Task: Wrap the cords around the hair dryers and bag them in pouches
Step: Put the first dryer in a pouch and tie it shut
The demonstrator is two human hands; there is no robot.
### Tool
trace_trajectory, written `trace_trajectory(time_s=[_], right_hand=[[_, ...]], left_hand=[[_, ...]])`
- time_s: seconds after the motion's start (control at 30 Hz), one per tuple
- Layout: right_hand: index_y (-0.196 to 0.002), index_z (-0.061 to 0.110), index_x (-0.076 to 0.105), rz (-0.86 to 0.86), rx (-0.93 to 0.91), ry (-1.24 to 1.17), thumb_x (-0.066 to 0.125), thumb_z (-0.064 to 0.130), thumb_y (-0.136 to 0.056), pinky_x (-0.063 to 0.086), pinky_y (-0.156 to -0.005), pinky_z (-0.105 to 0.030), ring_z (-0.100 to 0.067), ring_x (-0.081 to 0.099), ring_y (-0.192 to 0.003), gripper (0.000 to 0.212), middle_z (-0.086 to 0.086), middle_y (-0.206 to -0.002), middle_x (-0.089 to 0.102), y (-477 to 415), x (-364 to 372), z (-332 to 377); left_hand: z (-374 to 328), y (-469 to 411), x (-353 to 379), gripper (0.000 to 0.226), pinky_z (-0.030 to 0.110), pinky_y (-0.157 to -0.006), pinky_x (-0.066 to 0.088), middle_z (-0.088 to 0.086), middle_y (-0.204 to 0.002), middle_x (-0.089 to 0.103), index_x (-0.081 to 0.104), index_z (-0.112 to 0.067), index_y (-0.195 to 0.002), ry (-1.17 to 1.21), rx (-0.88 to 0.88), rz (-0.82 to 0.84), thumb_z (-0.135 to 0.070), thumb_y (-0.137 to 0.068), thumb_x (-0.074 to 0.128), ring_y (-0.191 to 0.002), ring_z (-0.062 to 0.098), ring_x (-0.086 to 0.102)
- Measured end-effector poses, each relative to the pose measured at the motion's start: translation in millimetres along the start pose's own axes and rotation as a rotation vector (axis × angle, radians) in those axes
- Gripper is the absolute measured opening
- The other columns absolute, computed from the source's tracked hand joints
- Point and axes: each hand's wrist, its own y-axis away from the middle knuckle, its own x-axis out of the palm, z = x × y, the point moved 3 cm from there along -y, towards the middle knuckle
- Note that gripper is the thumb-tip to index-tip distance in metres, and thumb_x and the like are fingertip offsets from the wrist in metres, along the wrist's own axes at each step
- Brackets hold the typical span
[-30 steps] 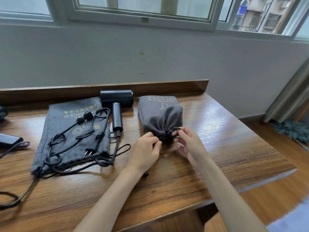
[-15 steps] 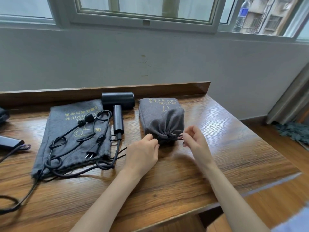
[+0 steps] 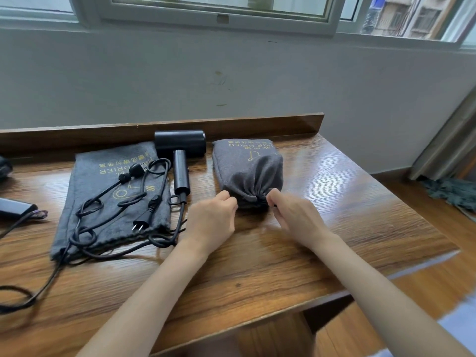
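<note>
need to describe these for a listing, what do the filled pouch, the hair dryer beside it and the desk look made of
Filled pouch: grey woven or felt-like cloth, matte, soft gathers at its cinched mouth. Hair dryer: black, probably plastic, smooth with a dull sheen. Desk: brown wood grain with glossy reflections; solid wood or laminate, cannot tell.

The full pouch (image 3: 247,171) is grey with yellow writing. It lies fat and puffy, and its mouth at the near end is pulled tight into little folds. The left hand (image 3: 211,217) and the right hand (image 3: 296,215) pinch that mouth from each side. Just left of it lies a black hair dryer (image 3: 180,155), with its handle pointing near. Its black cord (image 3: 103,191) and plug (image 3: 140,222) lie in loose loops on top of the flat pouch (image 3: 85,181), which is grey too.
</note>
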Motion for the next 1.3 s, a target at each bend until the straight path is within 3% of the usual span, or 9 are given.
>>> trace_trajectory(time_s=[0.17,0.3,0.53,0.63,0.77,0.87,1.0,1.1,1.3], right_hand=[[-0.085,0.019,0.053,0.049,0.169,-0.399,0.051,0.013,-0.085,0.046,-0.067,-0.030,-0.013,0.051,-0.074,0.006,0.006,-0.084,0.052,21,4,1],[-0.081,0.017,0.070,0.004,0.471,-0.619,0.050,0.018,-0.095,0.038,-0.074,-0.010,0.005,0.055,-0.080,0.024,0.008,-0.083,0.064,29,8,24],[-0.066,0.027,0.069,0.037,0.689,-0.964,0.062,0.018,-0.087,0.048,-0.069,-0.022,-0.001,0.061,-0.066,0.023,0.011,-0.062,0.067,16,5,36],[-0.073,0.018,0.071,-0.010,0.673,-0.995,0.060,0.010,-0.088,0.046,-0.069,-0.015,0.002,0.061,-0.068,0.020,0.010,-0.068,0.068,16,3,36],[-0.087,0.008,0.071,-0.069,0.773,-1.085,0.055,0.011,-0.091,0.049,-0.061,-0.015,0.004,0.062,-0.068,0.017,0.006,-0.075,0.069,24,5,34],[-0.088,0.008,0.070,-0.044,0.762,-1.071,0.053,0.013,-0.092,0.052,-0.057,-0.022,-0.007,0.066,-0.075,0.018,-0.003,-0.083,0.072,25,4,35],[-0.078,0.016,0.067,-0.044,0.694,-0.918,0.054,0.015,-0.092,0.044,-0.051,-0.012,0.003,0.058,-0.058,0.019,0.015,-0.063,0.066,26,-7,38],[-0.078,0.017,0.068,-0.066,0.599,-0.726,0.056,0.015,-0.091,0.040,-0.058,-0.007,0.008,0.058,-0.063,0.018,0.023,-0.057,0.060,28,-13,43],[-0.087,0.012,0.069,-0.095,0.529,-0.649,0.057,0.014,-0.091,0.044,-0.063,-0.014,-0.003,0.060,-0.076,0.013,0.005,-0.077,0.070,31,-13,47]], left_hand=[[-8,13,9,0.025,0.033,-0.056,0.042,0.006,-0.084,0.057,0.060,-0.013,-0.076,0.263,-0.250,0.175,-0.026,-0.093,0.048,-0.069,0.027,0.057],[-30,17,9,0.026,0.020,-0.041,0.037,0.001,-0.061,0.051,0.057,-0.011,-0.070,0.915,-0.562,0.463,-0.014,-0.092,0.042,-0.043,0.007,0.053],[-54,31,15,0.021,0.019,-0.059,0.052,0.001,-0.089,0.042,0.069,-0.016,-0.088,1.008,-0.482,0.484,-0.018,-0.094,0.049,-0.072,0.009,0.056],[-45,35,10,0.024,0.024,-0.086,0.048,-0.005,-0.096,0.041,0.065,-0.029,-0.090,0.949,-0.540,0.352,-0.017,-0.095,0.046,-0.091,0.009,0.054],[-42,36,-20,0.025,0.007,-0.073,0.037,-0.013,-0.098,0.052,0.063,-0.025,-0.108,0.804,-0.521,-0.049,-0.014,-0.095,0.045,-0.086,0.002,0.052],[-51,29,-21,0.029,0.004,-0.077,0.041,-0.020,-0.094,0.063,0.064,-0.024,-0.114,0.906,-0.556,0.008,-0.015,-0.095,0.044,-0.084,-0.008,0.057],[-55,19,11,0.018,0.043,-0.089,0.052,0.003,-0.089,0.067,0.063,-0.017,-0.095,1.173,-0.836,0.299,-0.021,-0.093,0.046,-0.089,0.022,0.064],[-57,12,25,0.012,0.041,-0.090,0.051,0.009,-0.092,0.065,0.058,-0.010,-0.089,1.357,-0.972,0.264,-0.021,-0.091,0.052,-0.093,0.023,0.064],[-61,4,31,0.008,0.025,-0.060,0.052,0.009,-0.082,0.059,0.052,-0.006,-0.085,1.691,-1.178,0.193,-0.004,-0.092,0.050,-0.074,0.016,0.058]])
